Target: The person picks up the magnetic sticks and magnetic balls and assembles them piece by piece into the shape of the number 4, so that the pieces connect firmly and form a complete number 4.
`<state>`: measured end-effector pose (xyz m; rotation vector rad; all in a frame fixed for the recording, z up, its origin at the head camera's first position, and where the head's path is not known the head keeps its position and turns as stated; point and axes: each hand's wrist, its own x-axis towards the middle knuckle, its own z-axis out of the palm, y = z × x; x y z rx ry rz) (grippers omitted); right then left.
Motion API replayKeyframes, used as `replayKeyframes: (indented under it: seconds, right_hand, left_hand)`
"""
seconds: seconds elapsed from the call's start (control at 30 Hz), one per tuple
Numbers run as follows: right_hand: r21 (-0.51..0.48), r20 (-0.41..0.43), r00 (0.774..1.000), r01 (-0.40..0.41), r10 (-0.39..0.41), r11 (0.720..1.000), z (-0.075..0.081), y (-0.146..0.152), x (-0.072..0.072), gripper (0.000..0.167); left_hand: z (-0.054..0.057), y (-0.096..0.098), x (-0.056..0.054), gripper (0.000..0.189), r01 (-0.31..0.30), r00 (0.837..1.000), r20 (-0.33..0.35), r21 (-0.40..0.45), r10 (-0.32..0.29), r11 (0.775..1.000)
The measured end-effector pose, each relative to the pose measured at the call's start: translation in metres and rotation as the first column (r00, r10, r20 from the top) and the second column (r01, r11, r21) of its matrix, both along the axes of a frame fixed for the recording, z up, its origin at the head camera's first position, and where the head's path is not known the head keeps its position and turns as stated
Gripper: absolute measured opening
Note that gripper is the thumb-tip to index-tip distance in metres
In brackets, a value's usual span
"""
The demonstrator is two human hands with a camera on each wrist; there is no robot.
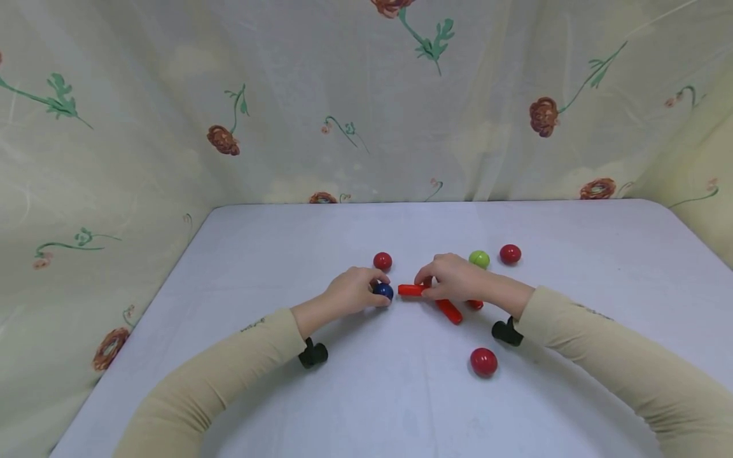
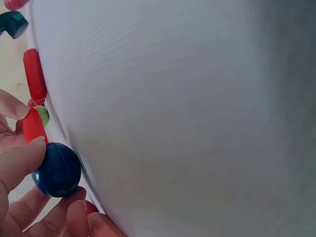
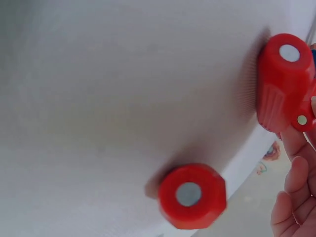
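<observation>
My left hand (image 1: 356,289) holds a dark blue ball (image 1: 383,291) between its thumb and fingers, close over the table. The ball (image 2: 58,170) has a thin seam round it in the left wrist view. Just to the right, my right hand (image 1: 452,278) pinches a short red rod (image 1: 411,291), whose left end points at the blue ball across a narrow gap. In the right wrist view this held rod (image 3: 302,119) shows a small metal disc at its end. Below that hand lies a second red rod (image 1: 449,312), and a third rod (image 1: 474,305) is partly hidden by the wrist.
One red ball (image 1: 382,261) sits behind the blue ball. A green ball (image 1: 479,259) and another red ball (image 1: 510,254) are beyond my right wrist. A further red ball (image 1: 483,362) lies nearer me. Floral cloth (image 1: 275,159) hangs behind the white table (image 1: 275,254).
</observation>
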<state>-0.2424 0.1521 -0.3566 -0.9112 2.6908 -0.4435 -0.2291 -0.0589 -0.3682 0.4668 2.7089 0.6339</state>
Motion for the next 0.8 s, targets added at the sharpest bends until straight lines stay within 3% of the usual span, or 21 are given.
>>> replayKeyframes:
  seconds: [0.8]
  right_hand:
    - [-0.024, -0.007, 1.0, -0.031, 0.031, 0.999, 0.0034, -0.0069, 0.0031, 0.028]
  left_hand:
    - [0.0029, -0.0008, 0.0012, 0.04, 0.036, 0.999, -0.016, 0.01, -0.036, 0.999]
